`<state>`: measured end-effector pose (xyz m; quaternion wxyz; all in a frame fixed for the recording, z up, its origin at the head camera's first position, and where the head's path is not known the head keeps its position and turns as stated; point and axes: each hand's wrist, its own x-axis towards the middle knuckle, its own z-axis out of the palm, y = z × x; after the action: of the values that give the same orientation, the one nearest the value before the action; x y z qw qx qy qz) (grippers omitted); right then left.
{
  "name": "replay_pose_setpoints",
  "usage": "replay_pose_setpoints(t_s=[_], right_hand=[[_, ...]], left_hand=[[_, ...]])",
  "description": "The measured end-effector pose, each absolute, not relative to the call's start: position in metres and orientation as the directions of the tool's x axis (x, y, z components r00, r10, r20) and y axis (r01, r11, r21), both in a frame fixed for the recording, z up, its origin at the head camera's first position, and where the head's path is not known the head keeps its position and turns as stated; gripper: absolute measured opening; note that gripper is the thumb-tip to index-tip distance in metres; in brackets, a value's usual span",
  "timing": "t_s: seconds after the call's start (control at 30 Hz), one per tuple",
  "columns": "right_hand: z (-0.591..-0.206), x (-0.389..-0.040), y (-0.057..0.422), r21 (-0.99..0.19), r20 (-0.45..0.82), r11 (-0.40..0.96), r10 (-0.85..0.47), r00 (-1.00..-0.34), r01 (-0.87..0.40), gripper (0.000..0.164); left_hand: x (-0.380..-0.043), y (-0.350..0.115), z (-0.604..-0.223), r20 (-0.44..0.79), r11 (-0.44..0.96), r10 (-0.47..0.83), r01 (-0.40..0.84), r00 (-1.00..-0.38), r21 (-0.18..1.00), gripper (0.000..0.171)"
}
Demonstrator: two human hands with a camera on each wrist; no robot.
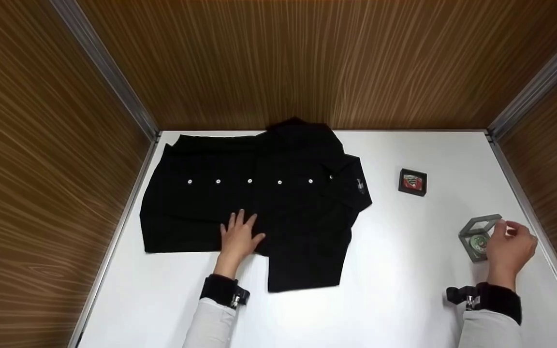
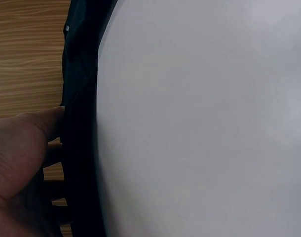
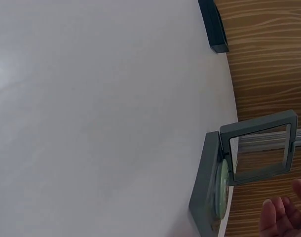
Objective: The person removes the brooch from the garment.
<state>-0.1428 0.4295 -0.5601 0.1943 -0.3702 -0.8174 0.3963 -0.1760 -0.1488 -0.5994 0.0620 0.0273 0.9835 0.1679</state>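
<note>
A black short-sleeved shirt with white buttons lies flat, its collar toward the right. My left hand rests on it near the lower hem with fingers spread straight; in the left wrist view the thumb and fingers meet the dark cloth. At the right stands a small grey hinged case, its windowed lid raised and a round green disc inside. Beside the lid is my right hand, fingers loosely bent. In the right wrist view its fingertips are apart from the lid, holding nothing.
A small black case with a red picture lies between the shirt and the grey case. Everything sits on a white table. Wood-grain panels with metal corner strips enclose the back and both sides.
</note>
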Motion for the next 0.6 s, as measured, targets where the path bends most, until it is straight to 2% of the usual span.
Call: replay_pose_setpoints(t_s=[0.1, 0.33, 0.43, 0.6], right_hand=[[-0.5560, -0.1469, 0.4268, -0.792, 0.034, 0.445, 0.717, -0.697, 0.419, 0.054], [-0.5508, -0.1493, 0.4302, -0.694, -0.078, 0.595, 0.499, -0.863, 0.406, 0.077], [-0.5511, -0.1492, 0.4314, -0.653, -0.084, 0.653, 0.443, -0.893, 0.385, 0.076], [-0.5524, -0.1487, 0.4311, -0.638, -0.051, 0.685, 0.420, -0.906, 0.353, 0.069]], left_hand=[[-0.1754, -0.1486, -0.5989, -0.114, 0.942, 0.073, 0.031, -0.991, 0.334, 0.064], [-0.1737, -0.1477, -0.5985, -0.096, 0.941, 0.076, 0.039, -0.992, 0.336, 0.063], [-0.1735, -0.1473, -0.5981, -0.098, 0.941, 0.074, 0.037, -0.992, 0.336, 0.064], [-0.1741, -0.1471, -0.5977, -0.099, 0.942, 0.072, 0.036, -0.992, 0.333, 0.063]])
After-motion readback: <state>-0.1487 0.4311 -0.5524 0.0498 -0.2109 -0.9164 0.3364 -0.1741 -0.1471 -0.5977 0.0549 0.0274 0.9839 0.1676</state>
